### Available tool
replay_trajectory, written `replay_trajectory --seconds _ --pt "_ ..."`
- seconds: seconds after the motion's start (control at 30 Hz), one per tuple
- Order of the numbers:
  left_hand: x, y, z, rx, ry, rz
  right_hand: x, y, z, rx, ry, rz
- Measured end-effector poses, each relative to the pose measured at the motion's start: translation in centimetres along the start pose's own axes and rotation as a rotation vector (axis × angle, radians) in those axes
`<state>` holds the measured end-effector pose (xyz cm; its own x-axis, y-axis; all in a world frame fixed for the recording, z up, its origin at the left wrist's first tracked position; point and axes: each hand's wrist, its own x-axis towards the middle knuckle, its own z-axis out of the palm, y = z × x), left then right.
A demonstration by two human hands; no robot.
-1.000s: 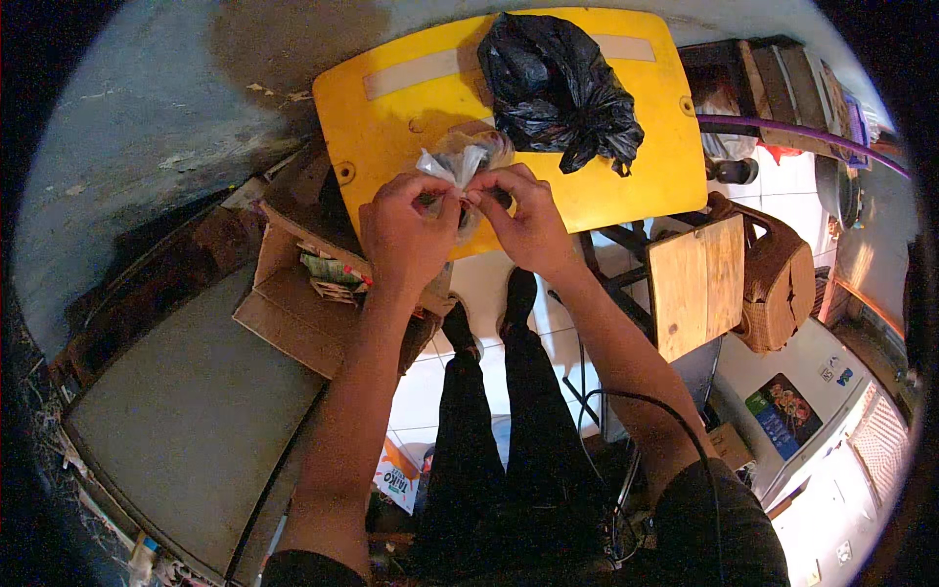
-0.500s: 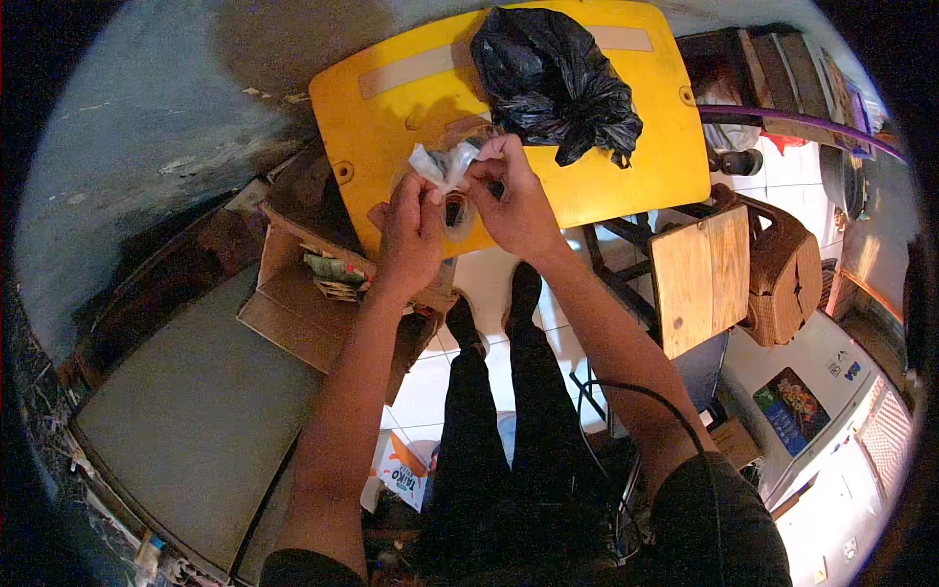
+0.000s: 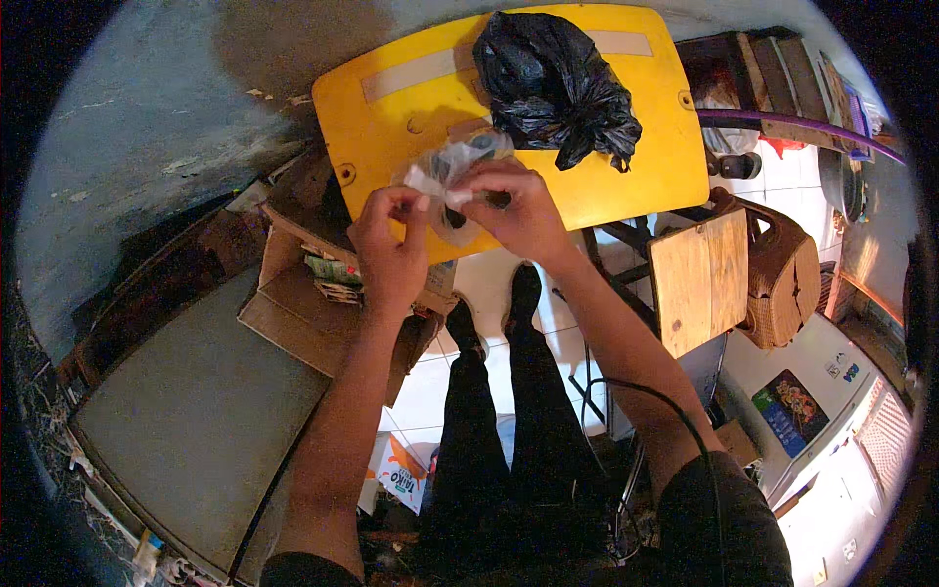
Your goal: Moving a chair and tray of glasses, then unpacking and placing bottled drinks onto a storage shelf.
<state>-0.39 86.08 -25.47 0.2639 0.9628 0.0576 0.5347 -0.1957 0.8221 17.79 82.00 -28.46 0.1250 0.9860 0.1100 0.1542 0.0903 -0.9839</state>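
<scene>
A clear plastic bag (image 3: 469, 149) with white, twisted ends and indistinct dark contents lies over the front of the yellow board (image 3: 606, 186). My left hand (image 3: 389, 240) pinches a white end of it on the left. My right hand (image 3: 518, 215) is closed on the gathered plastic just to the right, fingers bent over it. Behind both hands a knotted black plastic bag (image 3: 543, 78) rests on the board.
An open cardboard box (image 3: 284, 323) with small packets is at left, above a grey slab (image 3: 186, 421). A wooden seat (image 3: 694, 284), brown wicker-like basket (image 3: 782, 284) and white refrigerator (image 3: 802, 470) stand at right. A black cable (image 3: 636, 386) loops by my right arm.
My left hand has shifted a little left, and the white ends between my fingers have changed shape. My right fingers rose, then came down over the plastic.
</scene>
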Motion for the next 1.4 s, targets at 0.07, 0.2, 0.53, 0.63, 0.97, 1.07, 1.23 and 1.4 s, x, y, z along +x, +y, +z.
replay_trajectory --seconds 0.07,0.2,0.53,0.63,0.97,1.07,1.23,1.4 --pt "-0.4 0.8 -0.6 -0.062 0.047 -0.135 -0.5 -0.5 0.1 -0.178 -0.004 -0.104" --pt "0.2 4.0 -1.2 -0.175 -0.004 -0.225 -2.7 0.1 0.4 -0.422 0.054 -0.175" --pt "-1.1 1.4 -1.0 0.223 -0.200 -0.187 -4.2 -1.0 2.1 -0.578 0.291 -0.264" --pt "-0.8 2.1 -0.7 0.238 -0.195 -0.303 -4.4 -0.8 2.0 -0.630 0.288 -0.276" --pt "0.1 4.1 -1.0 0.390 -0.226 -0.309 -4.8 -0.7 2.2 -0.763 0.242 -0.366" --pt "0.1 3.9 -0.7 0.400 -0.241 -0.325 -5.0 -0.7 2.4 -0.787 0.221 -0.372" --pt "1.2 4.7 -0.7 0.408 -0.344 -0.405 -5.2 -0.9 2.8 -0.816 0.238 -0.392" --pt "1.5 4.2 -0.5 0.483 -0.524 -0.456 -6.0 -0.8 2.7 -0.868 0.180 -0.373"
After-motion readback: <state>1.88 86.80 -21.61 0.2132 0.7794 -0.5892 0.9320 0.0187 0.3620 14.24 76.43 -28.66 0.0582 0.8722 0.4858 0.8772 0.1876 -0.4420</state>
